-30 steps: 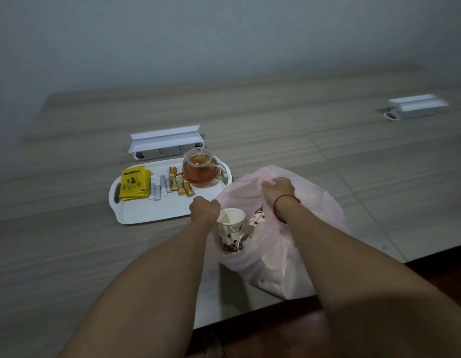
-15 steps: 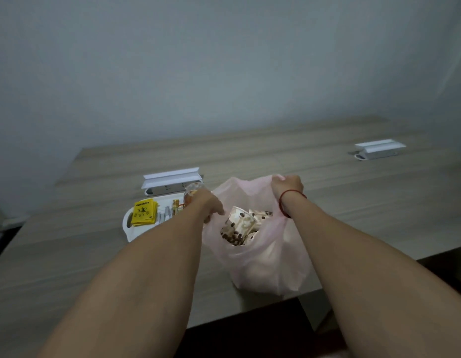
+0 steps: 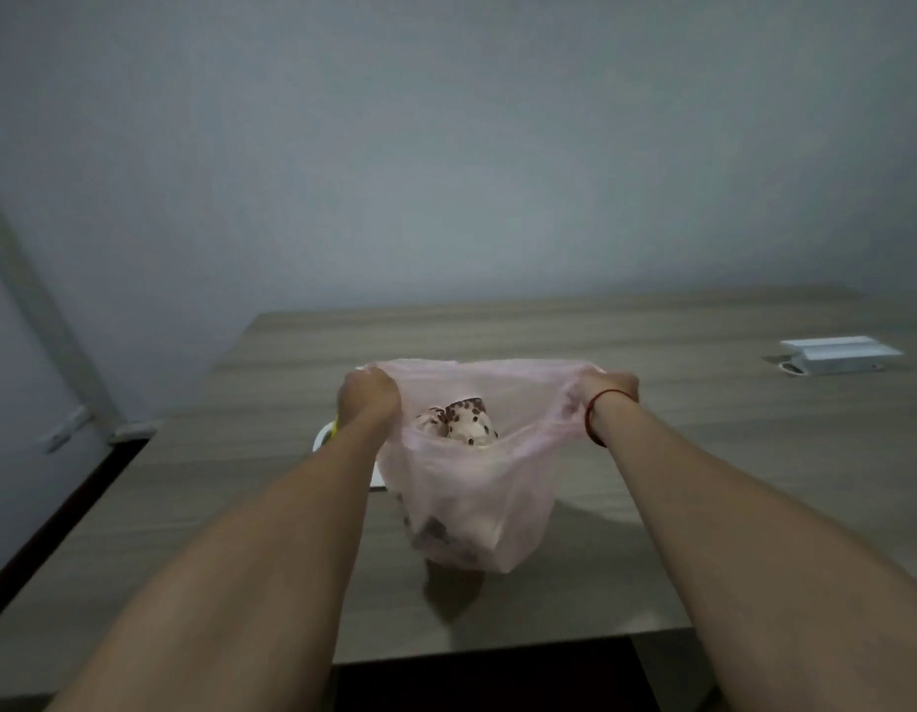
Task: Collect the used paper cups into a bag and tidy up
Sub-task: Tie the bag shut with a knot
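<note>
The left hand (image 3: 369, 398) and right hand (image 3: 607, 395) hold the bag (image 3: 471, 506) by its rim, fingers (image 3: 379, 385) curled into the plastic, mouth stretched wide. The cups (image 3: 461, 423) lie inside. The bag seems just off the surface (image 3: 677, 454). Pulled harder, the thin film could tear or slip, spilling cups.

Office or meeting room: long wood-grain table (image 3: 651, 454), pop-up power socket (image 3: 841, 356), bare wall (image 3: 446, 146).
</note>
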